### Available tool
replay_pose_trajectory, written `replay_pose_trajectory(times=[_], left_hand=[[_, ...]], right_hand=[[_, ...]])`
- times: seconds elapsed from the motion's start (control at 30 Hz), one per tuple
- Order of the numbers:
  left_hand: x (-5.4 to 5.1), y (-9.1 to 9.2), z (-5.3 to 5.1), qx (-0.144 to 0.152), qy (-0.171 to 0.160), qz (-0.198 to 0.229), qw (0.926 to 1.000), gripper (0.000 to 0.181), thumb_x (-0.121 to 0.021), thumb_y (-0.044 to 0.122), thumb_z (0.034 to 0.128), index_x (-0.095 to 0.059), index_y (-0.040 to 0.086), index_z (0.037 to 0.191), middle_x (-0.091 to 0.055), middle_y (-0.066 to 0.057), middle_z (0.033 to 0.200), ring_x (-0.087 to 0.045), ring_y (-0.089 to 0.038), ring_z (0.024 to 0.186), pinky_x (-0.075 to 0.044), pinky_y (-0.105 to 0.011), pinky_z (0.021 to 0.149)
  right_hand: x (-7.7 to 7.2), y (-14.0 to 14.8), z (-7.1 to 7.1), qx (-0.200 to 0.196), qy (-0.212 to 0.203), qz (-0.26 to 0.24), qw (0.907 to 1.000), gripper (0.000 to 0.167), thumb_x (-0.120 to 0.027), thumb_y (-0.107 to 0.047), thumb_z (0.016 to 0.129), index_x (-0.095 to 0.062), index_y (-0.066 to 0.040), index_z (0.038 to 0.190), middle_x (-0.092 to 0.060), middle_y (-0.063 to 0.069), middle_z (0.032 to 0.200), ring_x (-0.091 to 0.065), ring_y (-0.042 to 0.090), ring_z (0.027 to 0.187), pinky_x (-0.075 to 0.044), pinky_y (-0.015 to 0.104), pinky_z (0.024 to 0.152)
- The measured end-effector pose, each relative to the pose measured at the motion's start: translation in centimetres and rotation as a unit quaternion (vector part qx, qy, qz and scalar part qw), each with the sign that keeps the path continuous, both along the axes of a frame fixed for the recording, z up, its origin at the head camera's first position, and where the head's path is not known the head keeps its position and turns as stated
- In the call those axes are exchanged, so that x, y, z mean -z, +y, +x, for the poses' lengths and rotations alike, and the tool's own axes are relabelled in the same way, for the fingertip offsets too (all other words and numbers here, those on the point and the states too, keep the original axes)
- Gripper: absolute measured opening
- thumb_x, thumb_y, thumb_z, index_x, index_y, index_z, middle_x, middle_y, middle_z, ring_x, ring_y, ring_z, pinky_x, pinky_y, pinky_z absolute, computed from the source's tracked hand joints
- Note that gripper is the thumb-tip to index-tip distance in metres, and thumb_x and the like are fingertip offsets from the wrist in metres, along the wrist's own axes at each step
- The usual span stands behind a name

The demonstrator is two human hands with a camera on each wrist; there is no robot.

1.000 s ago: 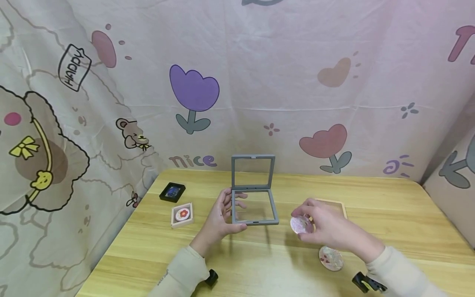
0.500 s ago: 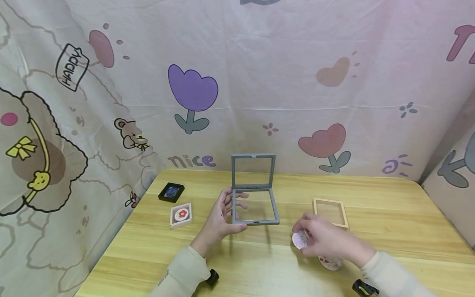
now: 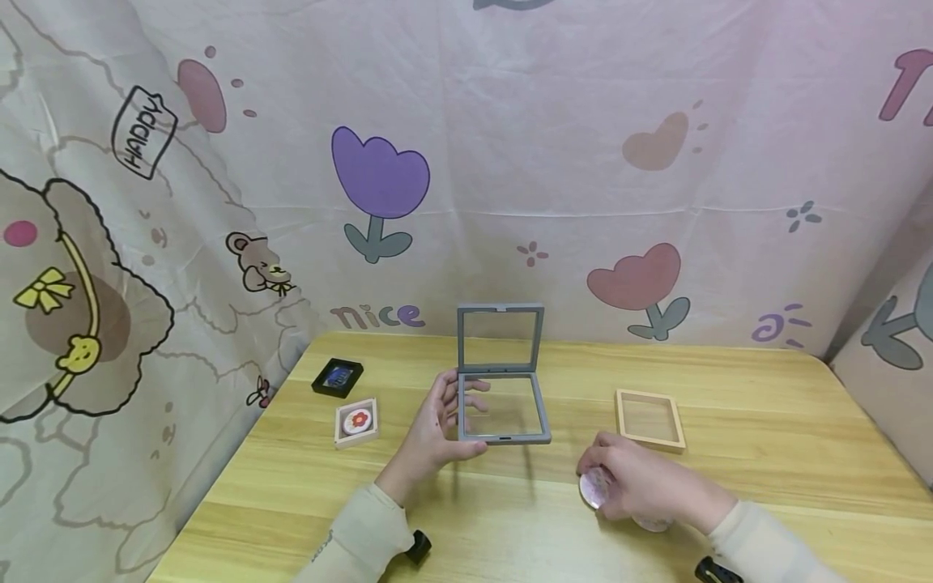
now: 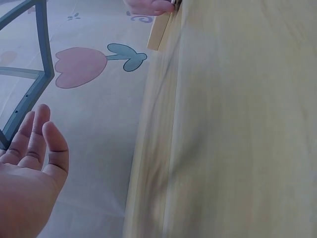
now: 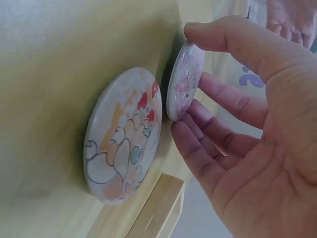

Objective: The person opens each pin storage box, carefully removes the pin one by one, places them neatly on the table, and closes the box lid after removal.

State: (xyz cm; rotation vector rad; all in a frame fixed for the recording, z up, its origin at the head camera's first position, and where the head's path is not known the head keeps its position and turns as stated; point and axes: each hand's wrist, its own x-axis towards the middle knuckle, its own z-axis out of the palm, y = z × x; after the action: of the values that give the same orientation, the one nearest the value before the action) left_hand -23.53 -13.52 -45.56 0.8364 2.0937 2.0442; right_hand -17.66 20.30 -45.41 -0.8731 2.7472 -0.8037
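Shifted nearer, the right hand (image 3: pixel 645 483) pinches a glossy round pink disc (image 3: pixel 594 488) beside a round orange-printed disc (image 5: pixel 124 136); farther left, the left hand (image 3: pixel 432 441) grips an open, square, grey-framed clear case (image 3: pixel 499 372).

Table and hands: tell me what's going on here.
A person's left hand holds an open grey frame by its left side, up above the table. The right hand pinches a pink badge down near the table; whether its edge touches is hard to tell. A second badge lies close by, partly hidden by that hand in the head view. A wooden frame lies farther back. At the left are a black case and a pale box with a flower badge inside.
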Motion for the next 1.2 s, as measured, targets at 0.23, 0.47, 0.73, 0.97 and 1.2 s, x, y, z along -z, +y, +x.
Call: replay_pose_trajectory(times=[0.23, 0.47, 0.73, 0.97, 1.2], left_hand=[[0.0, 0.3, 0.0, 0.008, 0.000, -0.002, 1.0000, 0.097, -0.091, 0.014, 0.0767, -0.036, 0.009, 0.157, -0.057, -0.018, 0.154, -0.064, -0.030, 0.126, -0.060, -0.043, 0.099], [-0.2, 0.6, 0.0, 0.012, -0.002, -0.001, 0.9999, 0.097, -0.092, 0.019, 0.0775, -0.037, 0.012, 0.157, -0.057, -0.016, 0.153, -0.064, -0.025, 0.125, -0.059, -0.038, 0.098], [-0.3, 0.8, 0.1, 0.014, -0.002, -0.009, 0.9999, 0.098, -0.091, 0.016, 0.0773, -0.035, 0.009, 0.157, -0.057, -0.015, 0.154, -0.064, -0.028, 0.126, -0.056, -0.043, 0.106], [-0.1, 0.9, 0.3, 0.012, 0.001, -0.015, 0.9998, 0.096, -0.092, 0.012, 0.0757, -0.038, 0.012, 0.156, -0.058, -0.014, 0.153, -0.065, -0.025, 0.125, -0.057, -0.043, 0.105], [0.0, 1.1, 0.4, 0.015, 0.004, -0.014, 0.9998, 0.096, -0.092, 0.012, 0.0757, -0.038, 0.013, 0.155, -0.056, -0.022, 0.153, -0.066, -0.026, 0.125, -0.057, -0.046, 0.104]], right_hand=[[0.2, 0.3, 0.0, -0.013, -0.005, 0.009, 0.9999, 0.045, -0.094, -0.016, 0.069, -0.077, -0.017, 0.110, -0.060, -0.008, 0.104, -0.057, -0.001, 0.090, -0.055, 0.020, 0.077], [0.1, 0.5, 0.4, -0.010, -0.003, 0.015, 0.9998, 0.046, -0.094, -0.012, 0.066, -0.077, -0.016, 0.109, -0.058, -0.007, 0.103, -0.056, -0.001, 0.089, -0.055, 0.019, 0.075], [0.2, 0.2, 0.8, -0.020, 0.009, 0.000, 0.9998, 0.046, -0.092, -0.009, 0.064, -0.077, -0.015, 0.108, -0.058, -0.006, 0.101, -0.056, -0.001, 0.086, -0.055, 0.017, 0.071], [0.3, 0.2, 0.9, -0.028, 0.006, -0.004, 0.9996, 0.047, -0.094, -0.010, 0.064, -0.077, -0.016, 0.108, -0.058, -0.007, 0.101, -0.055, -0.002, 0.086, -0.054, 0.017, 0.072], [0.2, 0.2, 1.0, -0.020, -0.004, -0.001, 0.9998, 0.049, -0.100, -0.027, 0.068, -0.076, -0.018, 0.109, -0.057, -0.009, 0.102, -0.054, -0.003, 0.085, -0.052, 0.018, 0.072]])
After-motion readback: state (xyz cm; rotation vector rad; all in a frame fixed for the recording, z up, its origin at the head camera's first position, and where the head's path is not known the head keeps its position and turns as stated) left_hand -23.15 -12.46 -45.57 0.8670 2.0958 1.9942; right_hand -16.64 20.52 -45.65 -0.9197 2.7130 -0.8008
